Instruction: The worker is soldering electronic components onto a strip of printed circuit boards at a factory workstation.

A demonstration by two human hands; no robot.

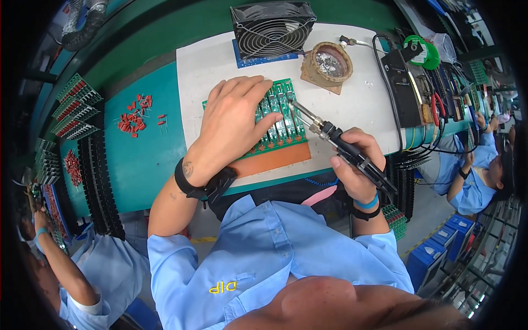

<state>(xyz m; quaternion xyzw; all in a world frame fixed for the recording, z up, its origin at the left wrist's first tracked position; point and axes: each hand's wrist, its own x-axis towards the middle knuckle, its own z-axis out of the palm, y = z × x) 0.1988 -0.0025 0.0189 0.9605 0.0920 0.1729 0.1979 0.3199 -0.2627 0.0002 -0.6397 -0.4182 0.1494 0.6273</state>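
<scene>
My left hand [234, 115] lies over the left part of a green panel of circuit boards [287, 124], fingers stretched out and thumb apart; it covers much of the panel. An orange-brown strip [275, 159] runs along the panel's near edge. My right hand [360, 165] is wrapped round the black handle of a soldering iron [330, 132]. The iron points up and left, its tip at the right part of the panel, near the upper rows; whether it touches is too small to tell.
Behind the panel stand a black fan [274, 37] and a round solder pot [331, 65]. Red components [135, 116] lie on the green mat at left, beside racks of boards [77, 107]. Cables, hand tools [437, 104] and a green spool [423, 50] are at right. Co-workers sit on both sides.
</scene>
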